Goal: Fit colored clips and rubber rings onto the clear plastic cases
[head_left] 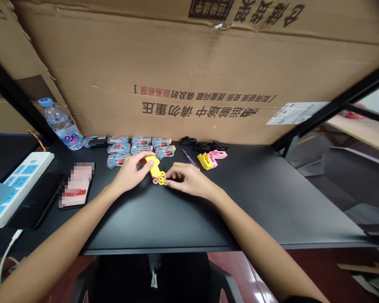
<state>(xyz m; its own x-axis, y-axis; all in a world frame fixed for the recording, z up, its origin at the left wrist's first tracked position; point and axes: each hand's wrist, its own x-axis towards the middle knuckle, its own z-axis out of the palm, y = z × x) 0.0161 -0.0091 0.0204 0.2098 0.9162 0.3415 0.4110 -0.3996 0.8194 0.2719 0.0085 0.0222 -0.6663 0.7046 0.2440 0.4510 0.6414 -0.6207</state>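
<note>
My left hand point(131, 171) grips a yellow plastic casing point(154, 166) between thumb and fingers, tilted just above the black table. Below and beside the casing lies a small group of rings: yellow rings point(161, 180) and a pink ring point(155, 181). Black rings point(164, 167) lie just behind them. At the right edge of this group is my right hand point(185, 179), thumb and index finger curled close together among the rings. What sits between those fingertips is too small to make out.
Several clear plastic units point(118, 148) stand in rows behind my left hand. A screwdriver point(190, 159), yellow casing point(204, 161), pink casings point(219, 154) and black casings point(202, 147) lie at the back right. Leftward are a bottle point(63, 126), phone point(77, 185) and power strip point(19, 185).
</note>
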